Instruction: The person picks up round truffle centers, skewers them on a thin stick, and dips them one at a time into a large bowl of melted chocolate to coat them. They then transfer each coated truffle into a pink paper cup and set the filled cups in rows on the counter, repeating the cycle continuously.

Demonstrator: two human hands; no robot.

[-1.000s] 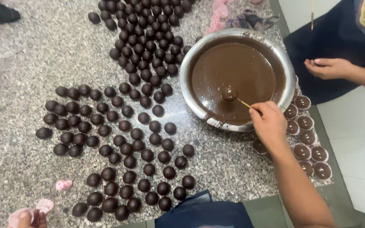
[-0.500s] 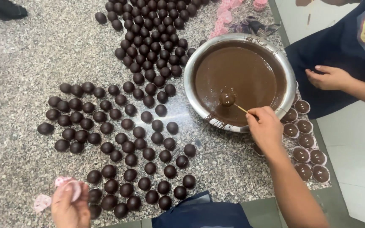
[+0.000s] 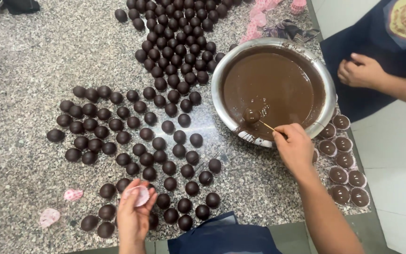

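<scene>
Your right hand (image 3: 296, 148), right of centre in the frame, is closed around a thin wooden stick (image 3: 266, 125), thumb and fingers pinching its near end at the lower rim of the steel bowl (image 3: 220, 77). The stick slants up and to the left into the bowl, and 1 chocolate ball (image 3: 251, 115) sits on its far tip, resting in the melted chocolate (image 3: 273, 84) near the bowl's lower edge. The chocolate fills the bowl, with smears on the inner wall and on the near rim.

Your left hand (image 3: 135, 211), at the lower middle of the frame, is raised over the counter with fingers curled, pinching a small pink paper cup (image 3: 139, 195) between thumb and fingertips. Uncoated dark balls (image 3: 118, 124) lie directly around and under that hand.

Those balls are spread in loose rows over the speckled stone counter (image 3: 34, 61) across the centre left, and a denser band of them (image 3: 175, 33) runs up to the top edge. 2 more pink cups (image 3: 73, 194) (image 3: 49, 217) lie flat at the lower left. At the lower right, just beside the bowl, dipped pieces sit in cups (image 3: 344, 160) in a tight cluster. More pink cups (image 3: 259, 19) are heaped at the top, above the bowl.

At the upper right another person's hand (image 3: 360, 70) rests loosely curled against a dark apron (image 3: 377, 42), well apart from the bowl.
</scene>
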